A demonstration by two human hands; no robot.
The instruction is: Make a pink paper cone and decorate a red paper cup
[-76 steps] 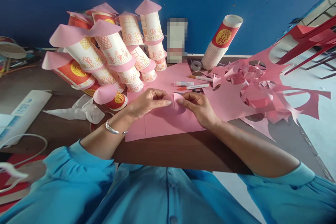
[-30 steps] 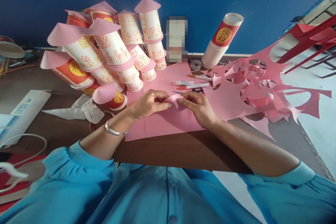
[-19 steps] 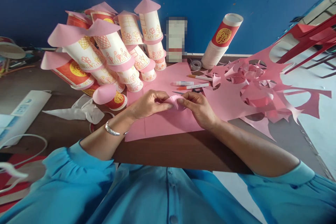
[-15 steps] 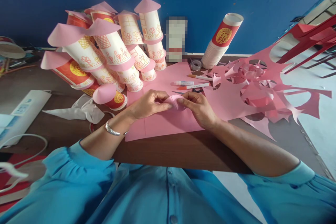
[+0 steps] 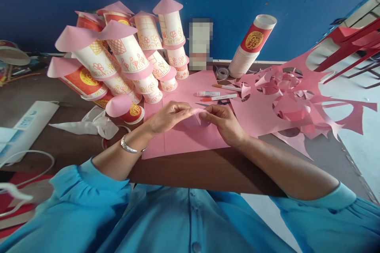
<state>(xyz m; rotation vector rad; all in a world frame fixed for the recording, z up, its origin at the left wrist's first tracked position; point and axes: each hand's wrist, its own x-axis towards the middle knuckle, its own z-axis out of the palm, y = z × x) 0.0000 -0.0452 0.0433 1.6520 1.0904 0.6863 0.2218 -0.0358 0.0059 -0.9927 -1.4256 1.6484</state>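
Note:
Between my fingers is a small pink paper piece [image 5: 198, 118], curved like a cone and hard to tell from the pink sheet below. My left hand [image 5: 173, 116] pinches its left side, thumb laid along the top edge. From the right, my right hand [image 5: 224, 121] grips it between thumb and fingers. Under both hands lies a large pink paper sheet [image 5: 178, 142]. Just beyond them are scissors [image 5: 224, 102], partly hidden, a white and orange marker [image 5: 219, 97] and a small glue-stick-like tube [image 5: 208, 94].
Stacked paper cups with pink cone roofs [image 5: 127, 53] stand at the left back. A tall cup stack [image 5: 245, 57] leans near the blue wall. Cut pink paper scraps [image 5: 285, 83] spread right. A tape roll [image 5: 222, 72], crumpled white plastic [image 5: 97, 122] and a power strip [image 5: 28, 126] lie around.
My left thumb has straightened and slid along the top of the pink paper piece. The piece has tilted, showing less of its pale curved face. My right hand keeps its grip.

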